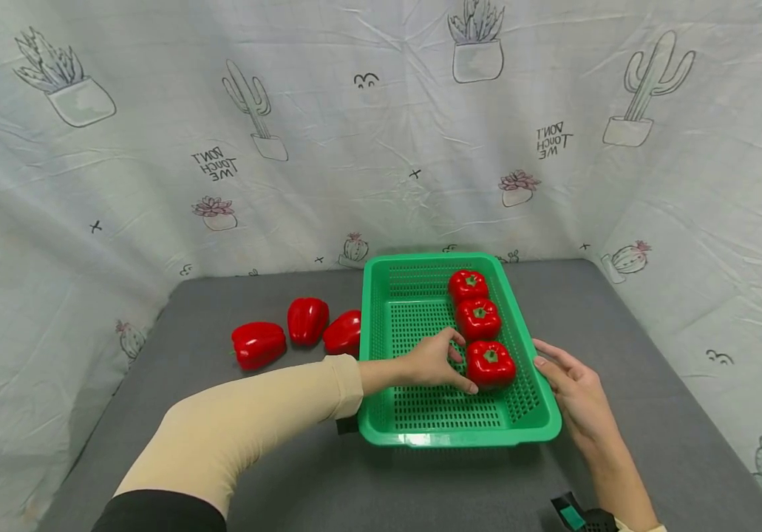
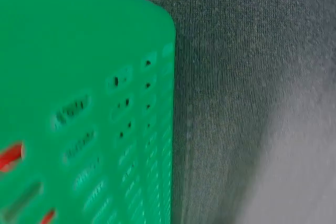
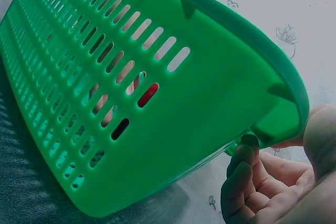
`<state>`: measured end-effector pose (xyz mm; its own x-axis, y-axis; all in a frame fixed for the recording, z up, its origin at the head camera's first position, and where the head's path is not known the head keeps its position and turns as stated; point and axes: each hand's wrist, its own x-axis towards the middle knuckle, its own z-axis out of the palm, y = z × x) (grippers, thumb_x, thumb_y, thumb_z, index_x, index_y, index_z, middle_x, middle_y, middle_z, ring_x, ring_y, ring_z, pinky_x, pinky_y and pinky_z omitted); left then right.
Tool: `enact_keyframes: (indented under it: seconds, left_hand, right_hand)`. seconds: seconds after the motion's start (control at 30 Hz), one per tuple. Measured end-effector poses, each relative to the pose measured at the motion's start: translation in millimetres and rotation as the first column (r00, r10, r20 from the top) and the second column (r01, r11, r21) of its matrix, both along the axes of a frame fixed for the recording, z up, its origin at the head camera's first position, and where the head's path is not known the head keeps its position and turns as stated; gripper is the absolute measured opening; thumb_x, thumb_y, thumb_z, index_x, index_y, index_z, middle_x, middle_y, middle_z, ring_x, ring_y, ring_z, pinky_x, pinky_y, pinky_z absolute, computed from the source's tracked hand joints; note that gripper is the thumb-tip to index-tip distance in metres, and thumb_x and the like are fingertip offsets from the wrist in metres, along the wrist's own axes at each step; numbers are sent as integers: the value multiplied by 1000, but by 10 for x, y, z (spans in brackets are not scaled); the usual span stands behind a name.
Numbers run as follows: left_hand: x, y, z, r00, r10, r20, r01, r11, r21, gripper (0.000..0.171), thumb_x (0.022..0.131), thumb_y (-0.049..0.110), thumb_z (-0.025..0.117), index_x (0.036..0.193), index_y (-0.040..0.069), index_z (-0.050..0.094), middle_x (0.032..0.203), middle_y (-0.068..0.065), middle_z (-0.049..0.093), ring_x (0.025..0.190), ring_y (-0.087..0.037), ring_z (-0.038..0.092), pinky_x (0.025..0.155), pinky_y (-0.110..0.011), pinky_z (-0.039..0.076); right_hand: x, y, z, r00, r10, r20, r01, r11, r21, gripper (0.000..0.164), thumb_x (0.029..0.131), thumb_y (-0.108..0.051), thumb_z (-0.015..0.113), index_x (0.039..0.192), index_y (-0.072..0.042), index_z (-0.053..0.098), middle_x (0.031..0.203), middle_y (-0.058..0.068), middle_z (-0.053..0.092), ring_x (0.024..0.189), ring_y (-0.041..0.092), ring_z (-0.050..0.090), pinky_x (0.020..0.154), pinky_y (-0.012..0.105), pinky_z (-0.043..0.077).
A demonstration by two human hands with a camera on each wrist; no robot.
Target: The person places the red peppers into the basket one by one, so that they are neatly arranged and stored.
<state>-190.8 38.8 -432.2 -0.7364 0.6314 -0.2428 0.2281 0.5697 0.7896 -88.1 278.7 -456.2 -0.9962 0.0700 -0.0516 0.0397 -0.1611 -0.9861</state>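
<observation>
Three red bell peppers line the right side of a green plastic basket (image 1: 375,347): a far one (image 1: 468,285), a middle one (image 1: 478,319) and a near one (image 1: 490,364). My left hand (image 1: 432,360) reaches over the basket's left rim, thumb and fingers spread right at the left side of the near pepper. My right hand (image 1: 576,391) grips the basket's right rim; the right wrist view shows fingers (image 3: 244,182) curled beneath that rim. In the left wrist view, the basket's slotted wall (image 2: 105,108) fills the left half, and the left hand is out of sight.
Left of the basket, three more red bell peppers lie on the grey tabletop (image 1: 301,473): a left one (image 1: 258,345), a middle one (image 1: 307,321) and one (image 1: 344,334) close against the basket. White curtain (image 1: 314,111) printed with cacti surrounds the table.
</observation>
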Motion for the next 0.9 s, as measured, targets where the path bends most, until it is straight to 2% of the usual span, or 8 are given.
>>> enact_keyframes:
  seconds: [0.17,0.3,0.37,0.5,0.6,0.7,0.8,0.9]
  left_hand:
    - [-70,-69,165,999,-49,-19,48,998,-47,75,73,29,90,131,8,48,111,-4,62,94,-12,57,75,-25,50]
    - [-139,-192,400,996,-84,-13,83,995,-55,73,74,31,89,132,9,50,117,-5,61,97,-11,57,76,-26,51]
    - [-175,-299,522,995,-99,-3,99,995,-11,69,76,31,87,131,11,51,119,-3,60,98,-10,59,78,-27,51]
    - [-232,-590,789,994,-111,19,107,983,151,59,82,26,82,131,12,52,121,0,57,99,-10,65,85,-31,52]
    - [-243,-860,955,998,-65,-11,66,967,245,53,83,25,81,128,13,55,123,0,57,101,-13,67,87,-35,53]
    - [-211,-1151,1048,998,9,-64,11,954,300,50,83,26,82,125,15,57,124,0,58,105,-16,65,86,-35,54]
    - [-152,-1441,1077,991,89,-103,-50,940,338,53,82,27,82,127,13,57,125,0,59,110,-19,63,87,-35,54]
    - [-98,-1723,1044,974,177,-143,-116,928,355,54,83,27,82,129,13,57,125,-1,60,112,-20,61,89,-34,53]
  right_hand:
    - [-2,-1,-1,1000,-2,10,2,1000,2,55,99,-20,62,146,2,42,115,5,63,98,14,66,77,29,56]
    - [-4,3,-2,1000,0,13,0,1000,-1,55,99,-20,62,146,2,42,115,4,64,98,13,66,77,28,56]
    - [-3,4,-2,1000,3,13,-3,1000,-5,55,99,-20,61,146,2,42,115,3,64,98,13,66,76,28,56]
    - [-9,10,2,1000,8,8,-8,1000,-11,54,99,-20,62,145,2,43,115,3,64,97,13,66,76,28,56]
    - [-15,14,3,1000,13,4,-13,1000,-13,53,99,-19,61,145,2,43,115,4,64,97,13,66,76,28,56]
    - [-19,23,1,1000,17,5,-16,1000,-18,53,100,-19,61,145,2,43,116,4,64,97,13,66,76,28,56]
    - [-21,31,-4,1000,16,8,-16,1000,-17,52,100,-19,61,145,1,44,115,3,64,96,13,66,75,27,56]
    - [-25,37,-5,1000,14,9,-14,1000,-17,52,100,-19,61,145,1,44,115,3,64,96,13,66,75,28,56]
